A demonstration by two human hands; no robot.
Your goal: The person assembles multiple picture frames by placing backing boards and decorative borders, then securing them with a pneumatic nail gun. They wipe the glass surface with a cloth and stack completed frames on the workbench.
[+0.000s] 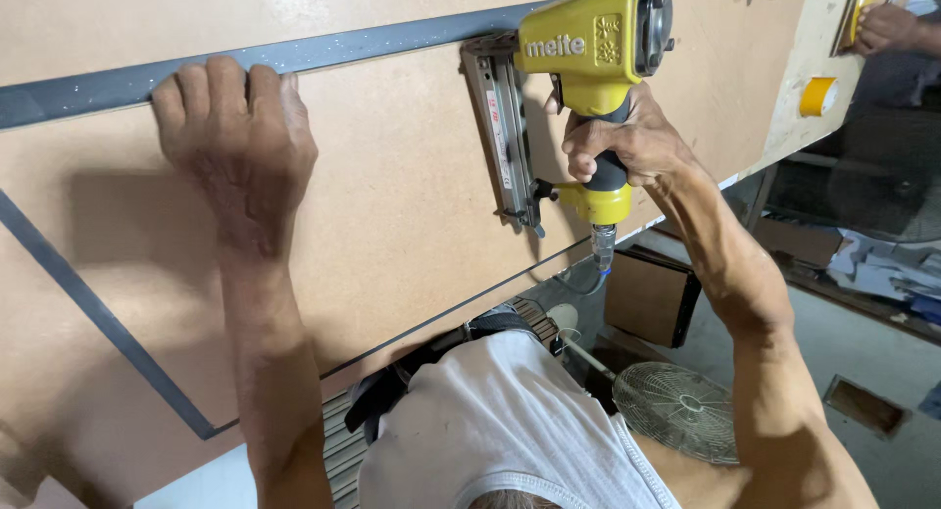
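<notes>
The person wears a sleeveless white shirt (510,421), leaving both arms bare to the hands.

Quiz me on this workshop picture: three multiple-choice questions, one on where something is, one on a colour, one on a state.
1. Where does the left hand rest?
A. on the dark strip along the board
B. on the floor fan
C. on the tape roll

2. What colour is the nail gun?
A. red
B. yellow
C. blue

3. How is the right hand?
A. open and empty
B. closed round the gun's grip
C. flat on the board

Answers: 1 A, fingers lie over the strip; 2 B, its body is yellow; 3 B, fingers wrap the handle.
</notes>
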